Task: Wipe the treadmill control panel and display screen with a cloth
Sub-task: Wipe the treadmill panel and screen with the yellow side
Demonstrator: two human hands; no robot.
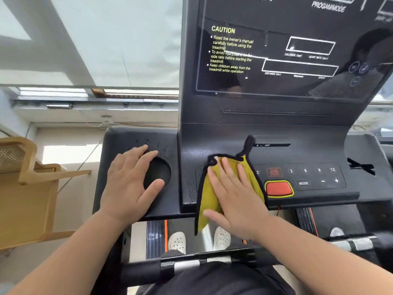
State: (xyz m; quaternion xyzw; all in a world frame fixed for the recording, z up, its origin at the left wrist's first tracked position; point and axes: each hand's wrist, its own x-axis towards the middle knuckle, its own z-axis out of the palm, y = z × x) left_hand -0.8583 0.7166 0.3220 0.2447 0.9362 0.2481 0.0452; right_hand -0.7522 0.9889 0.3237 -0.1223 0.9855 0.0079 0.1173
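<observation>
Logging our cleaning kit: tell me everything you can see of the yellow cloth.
The yellow cloth is soft-looking fabric with black edging and a black loop at its top corner. It covers the left of the control panel, its lower end hanging over the front edge. The right hand presses flat on it.

So the black treadmill console (297, 133) has a yellow cloth (209, 194) with black trim spread over the left end of its button strip (306, 177), right hand (234, 194) flat on top. Left hand (129, 184) rests flat on the side tray (119, 139), partly over the round cup holder (159, 172).
</observation>
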